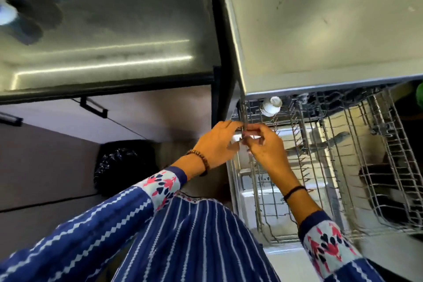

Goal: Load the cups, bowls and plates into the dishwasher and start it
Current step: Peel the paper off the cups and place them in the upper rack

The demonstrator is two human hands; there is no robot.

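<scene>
So far you have barely begun: the rack (389, 167) is pulled out of the dishwasher (320, 86), and the only piece clearly loaded in it is one white cup (271, 105), lying on its side at the rack's far left corner, right under the machine's front edge. The rest of the rack, from its middle to its right side and near end, shows bare wire with the steel door beneath. No bowls or plates are in it that I can make out. Both your hands meet at the rack's left rim, just nearer to you than that cup. Your right hand (267, 151) has its fingers curled and seems to pinch a wire of the rim. Your left hand (217, 144) reaches the same spot with its fingertips, but I cannot tell whether it grips anything or only touches. Something white (243, 155) shows just below and between them, inside the rack's left edge; it may be a second cup going in, though it is too hidden to say. Well to the left of the rack and beyond it, blurred white pieces (9, 14) stand on the steel tabletop (114, 30), probably crockery still waiting. By my reading, nearly all the loading is left. After that you must push the rack in, close the door and start the machine.
</scene>
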